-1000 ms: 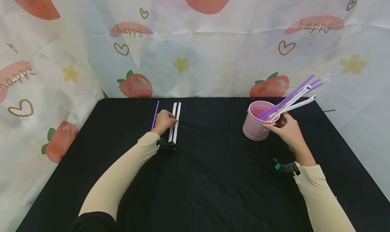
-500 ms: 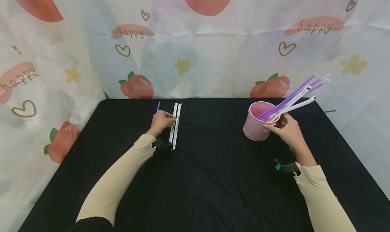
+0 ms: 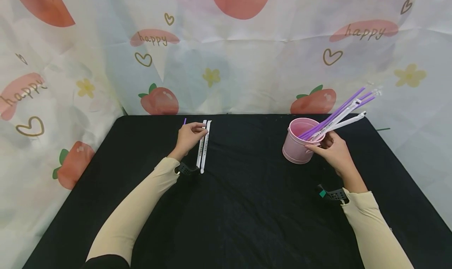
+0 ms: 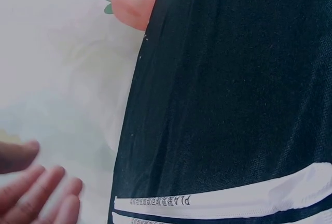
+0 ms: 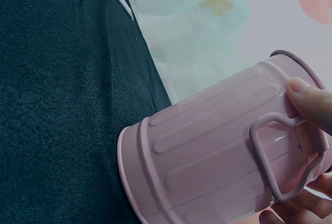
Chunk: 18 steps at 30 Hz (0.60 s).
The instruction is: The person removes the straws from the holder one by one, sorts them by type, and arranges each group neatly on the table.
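In the head view my left hand [image 3: 188, 138] is over the table beside two white paper-wrapped straws [image 3: 205, 151]. The left wrist view shows its thumb and relaxed fingers apart, with nothing between them. A purple straw [image 3: 184, 121] lies mostly hidden behind this hand; only its far tip shows. My right hand [image 3: 333, 151] grips the near right side of a pink metal bucket [image 3: 296, 145]. In the right wrist view, the thumb presses near the rim by the wire handle [image 5: 262, 156]. Several purple straws [image 3: 328, 118] and white wrapped straws [image 3: 347, 121] lean rightward out of the bucket.
A black cloth [image 3: 243, 190] covers the table. Behind its far edge hangs a pale curtain [image 3: 247, 72] printed with fruit, hearts and flowers. Between the flat straws and the bucket runs a wide stretch of cloth.
My left hand has risen away from the white straws and drawn slightly back, its fingers loosening. It covers more of the purple straw. The right hand and bucket stay put.
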Motion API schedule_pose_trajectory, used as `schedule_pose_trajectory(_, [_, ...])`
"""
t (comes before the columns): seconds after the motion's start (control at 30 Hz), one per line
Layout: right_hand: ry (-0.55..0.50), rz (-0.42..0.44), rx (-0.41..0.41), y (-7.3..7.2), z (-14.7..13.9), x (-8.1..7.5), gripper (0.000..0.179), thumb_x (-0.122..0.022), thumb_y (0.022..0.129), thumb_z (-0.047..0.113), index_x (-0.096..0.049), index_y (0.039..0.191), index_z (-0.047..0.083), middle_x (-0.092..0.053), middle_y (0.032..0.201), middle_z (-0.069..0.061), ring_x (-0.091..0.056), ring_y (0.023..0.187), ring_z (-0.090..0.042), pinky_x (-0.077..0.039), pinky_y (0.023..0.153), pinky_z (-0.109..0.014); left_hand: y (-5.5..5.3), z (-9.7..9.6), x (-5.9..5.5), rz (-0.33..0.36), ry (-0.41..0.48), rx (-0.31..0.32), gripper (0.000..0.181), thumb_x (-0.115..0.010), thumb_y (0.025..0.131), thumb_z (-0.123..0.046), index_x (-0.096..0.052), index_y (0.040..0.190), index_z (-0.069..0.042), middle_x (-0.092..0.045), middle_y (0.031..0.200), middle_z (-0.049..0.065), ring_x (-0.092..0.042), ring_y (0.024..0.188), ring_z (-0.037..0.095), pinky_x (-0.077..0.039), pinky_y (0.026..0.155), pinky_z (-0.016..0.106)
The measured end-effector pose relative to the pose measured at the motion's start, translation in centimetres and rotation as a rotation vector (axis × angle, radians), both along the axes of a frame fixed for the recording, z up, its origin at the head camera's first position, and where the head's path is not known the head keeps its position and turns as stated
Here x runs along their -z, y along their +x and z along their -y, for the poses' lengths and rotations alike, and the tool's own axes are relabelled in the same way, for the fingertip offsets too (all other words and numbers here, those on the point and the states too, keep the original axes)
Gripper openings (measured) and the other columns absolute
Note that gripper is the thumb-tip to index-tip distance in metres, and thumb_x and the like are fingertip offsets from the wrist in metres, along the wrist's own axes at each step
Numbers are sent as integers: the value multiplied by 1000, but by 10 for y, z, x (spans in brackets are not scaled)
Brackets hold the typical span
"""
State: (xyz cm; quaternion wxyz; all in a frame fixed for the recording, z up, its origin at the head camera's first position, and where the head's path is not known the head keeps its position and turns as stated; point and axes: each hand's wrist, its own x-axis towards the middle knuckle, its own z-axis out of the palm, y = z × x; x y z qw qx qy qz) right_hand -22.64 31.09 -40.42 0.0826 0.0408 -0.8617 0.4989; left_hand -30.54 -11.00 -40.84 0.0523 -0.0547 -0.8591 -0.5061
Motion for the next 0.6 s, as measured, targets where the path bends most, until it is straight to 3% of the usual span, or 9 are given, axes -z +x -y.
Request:
schedule_pose_trajectory(0.17, [9, 3, -1, 1, 0, -1, 65, -70, 85, 20, -36, 136, -1, -52, 122, -4, -47, 98, 16, -43, 78, 0, 0, -3, 1, -83, 80, 90, 32, -67, 87, -11, -64, 118, -2, -70, 105, 19, -67, 99, 29, -54, 88, 39])
schedule_pose_trajectory(0.33, [8, 2, -2, 1, 0, 0, 65, -70, 85, 20, -36, 136, -1, -52, 122, -5, -47, 98, 16, -43, 78, 0, -1, -10, -2, -108, 155, 183, 35, -67, 87, -12, -62, 120, -4, -68, 111, 18, -63, 108, 27, -50, 96, 40])
schedule_pose_trajectory(0.6, [12, -5, -3, 0, 1, -1, 65, -70, 85, 20, -37, 136, 0, -52, 121, -3, -48, 99, 15, -42, 78, 1, 14, -35, -36, -133, 189, 301, 37, -62, 88, -3, -57, 123, 5, -63, 116, 27, -60, 111, 35, -49, 98, 40])
